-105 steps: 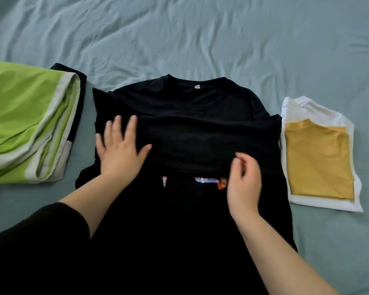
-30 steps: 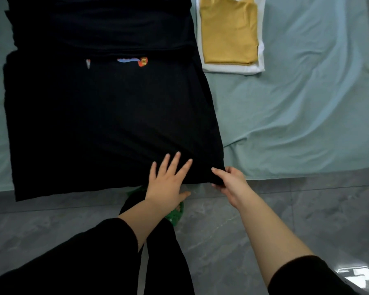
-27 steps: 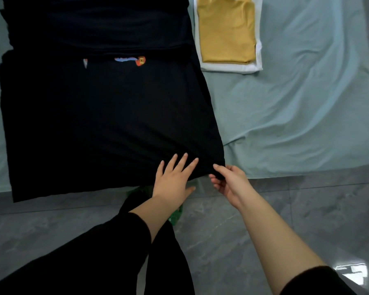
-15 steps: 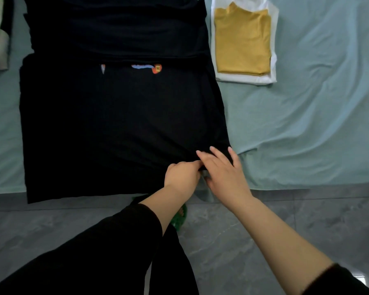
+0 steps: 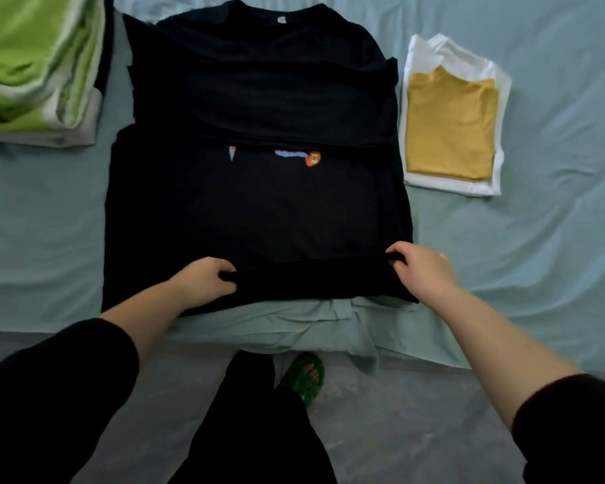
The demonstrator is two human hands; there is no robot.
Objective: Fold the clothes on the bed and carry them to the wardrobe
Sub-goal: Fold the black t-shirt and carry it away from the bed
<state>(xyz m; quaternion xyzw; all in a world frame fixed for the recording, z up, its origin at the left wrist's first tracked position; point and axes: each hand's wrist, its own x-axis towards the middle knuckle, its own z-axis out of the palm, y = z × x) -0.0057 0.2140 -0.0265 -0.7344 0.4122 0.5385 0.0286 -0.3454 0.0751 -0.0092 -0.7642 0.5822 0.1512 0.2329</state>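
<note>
A black T-shirt [image 5: 259, 204] lies flat on the pale blue bed [image 5: 538, 239], collar at the far end and sleeves folded across its chest. A small coloured print shows below the sleeve fold. My left hand [image 5: 203, 281] grips the shirt's bottom hem on the left. My right hand [image 5: 421, 265] grips the same hem at the right corner. The hem is lifted and turned up over the lower body of the shirt, so a narrow band of fabric lies doubled between my hands.
A folded green and white garment [image 5: 35, 64] sits at the far left. A folded yellow top on a folded white one [image 5: 451, 124] lies to the right of the shirt. The bed's near edge meets a grey tiled floor [image 5: 416, 431], where my leg and a green sandal [image 5: 306, 373] show.
My hands were together at the shirt's lower right corner. They have spread apart along the hem and raised it onto the shirt. The camera has tilted up toward the bed.
</note>
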